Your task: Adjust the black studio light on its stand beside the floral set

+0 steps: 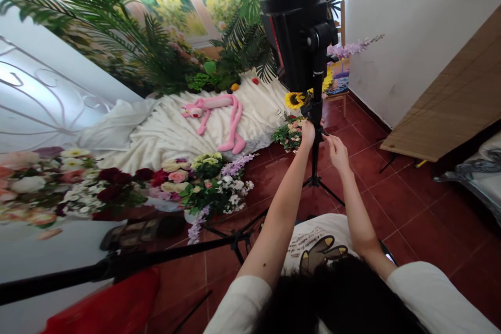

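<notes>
A black studio light [291, 31] is mounted on top of a black light stand [315, 154], which stands upright in front of me. My left hand [308, 133] is closed around the stand's pole, below the lamp. Slightly lower and to the right, my right hand [337, 152] has its fingers pinched at a small dark knob [324, 134] on the stand's side. The fingertips partly cover this knob. Below both hands, the tripod legs [315, 182] spread out on the red tiled floor [376, 177].
Behind the stand, a pink plush toy [225, 102] lies on a white fur cloth [168, 125]. Artificial flowers [211, 182] fill the left side, near another black stand [176, 253]. A brown panel [442, 83] leans at right. Palm leaves [125, 26] rise behind.
</notes>
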Action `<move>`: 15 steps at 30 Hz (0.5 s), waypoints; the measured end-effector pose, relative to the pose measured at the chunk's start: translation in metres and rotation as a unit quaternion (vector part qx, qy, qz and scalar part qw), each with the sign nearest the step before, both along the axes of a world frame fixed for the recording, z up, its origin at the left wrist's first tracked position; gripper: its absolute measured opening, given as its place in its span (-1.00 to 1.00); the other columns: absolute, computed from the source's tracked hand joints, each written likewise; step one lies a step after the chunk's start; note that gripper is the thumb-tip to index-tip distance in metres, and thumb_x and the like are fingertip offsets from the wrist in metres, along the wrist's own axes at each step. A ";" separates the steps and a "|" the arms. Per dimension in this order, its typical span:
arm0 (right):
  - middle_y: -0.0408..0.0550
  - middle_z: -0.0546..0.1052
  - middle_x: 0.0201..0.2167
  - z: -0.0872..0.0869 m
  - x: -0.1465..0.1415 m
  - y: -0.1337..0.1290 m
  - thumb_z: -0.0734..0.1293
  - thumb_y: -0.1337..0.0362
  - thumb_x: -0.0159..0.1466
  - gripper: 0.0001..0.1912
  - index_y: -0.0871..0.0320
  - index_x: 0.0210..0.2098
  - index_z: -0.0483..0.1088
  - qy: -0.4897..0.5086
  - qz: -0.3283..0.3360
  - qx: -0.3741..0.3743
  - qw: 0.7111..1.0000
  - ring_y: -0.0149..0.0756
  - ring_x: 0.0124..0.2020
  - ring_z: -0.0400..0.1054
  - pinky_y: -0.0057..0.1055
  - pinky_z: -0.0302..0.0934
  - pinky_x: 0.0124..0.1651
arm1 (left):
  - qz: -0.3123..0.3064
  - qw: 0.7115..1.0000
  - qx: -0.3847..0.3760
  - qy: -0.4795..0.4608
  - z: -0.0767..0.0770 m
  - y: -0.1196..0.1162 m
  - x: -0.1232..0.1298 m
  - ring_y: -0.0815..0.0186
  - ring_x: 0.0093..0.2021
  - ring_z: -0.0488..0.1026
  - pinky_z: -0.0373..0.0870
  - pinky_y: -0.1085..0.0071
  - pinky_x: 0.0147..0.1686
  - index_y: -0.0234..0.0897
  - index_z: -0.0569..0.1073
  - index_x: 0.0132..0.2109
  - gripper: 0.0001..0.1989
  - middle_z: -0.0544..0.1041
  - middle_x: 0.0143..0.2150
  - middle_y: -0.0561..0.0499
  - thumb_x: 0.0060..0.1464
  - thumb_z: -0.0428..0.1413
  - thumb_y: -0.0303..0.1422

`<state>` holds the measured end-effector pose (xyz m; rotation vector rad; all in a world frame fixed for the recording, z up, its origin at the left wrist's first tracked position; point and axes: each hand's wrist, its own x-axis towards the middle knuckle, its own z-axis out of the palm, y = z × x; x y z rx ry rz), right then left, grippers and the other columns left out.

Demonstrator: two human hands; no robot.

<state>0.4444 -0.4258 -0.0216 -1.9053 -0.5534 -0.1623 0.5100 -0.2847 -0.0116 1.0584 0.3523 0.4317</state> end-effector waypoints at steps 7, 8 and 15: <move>0.08 0.54 -0.05 -0.002 -0.002 0.016 0.01 -0.04 0.45 -0.47 0.04 -0.06 0.52 0.016 -0.073 0.013 0.997 -0.13 0.05 0.39 -0.19 0.17 0.25 | -0.023 0.999 0.031 -0.028 0.000 0.000 -0.002 0.42 -0.57 0.36 0.30 0.45 -0.45 -0.27 0.41 -0.51 -0.65 0.45 -0.57 0.03 0.21 -0.09 -0.39; 0.08 0.54 -0.07 -0.001 -0.003 0.018 0.01 -0.05 0.45 -0.47 0.04 -0.09 0.51 0.019 -0.075 0.019 0.997 -0.13 0.04 0.39 -0.20 0.17 0.24 | -0.024 0.999 0.033 -0.029 0.000 -0.001 -0.002 0.41 -0.57 0.36 0.31 0.45 -0.45 -0.27 0.40 -0.51 -0.65 0.44 -0.57 0.03 0.23 -0.09 -0.37; 0.06 0.51 -0.31 -0.008 -0.004 0.036 0.00 -0.05 0.42 -0.47 0.11 -0.39 0.40 0.036 -0.184 0.096 0.978 -0.18 -0.17 0.37 -0.26 0.22 0.05 | 0.020 0.989 0.147 -0.014 -0.018 0.001 -0.035 0.37 -0.18 0.51 0.41 0.42 -0.02 -0.28 0.49 -0.23 -0.67 0.59 -0.21 -0.06 0.28 0.01 -0.12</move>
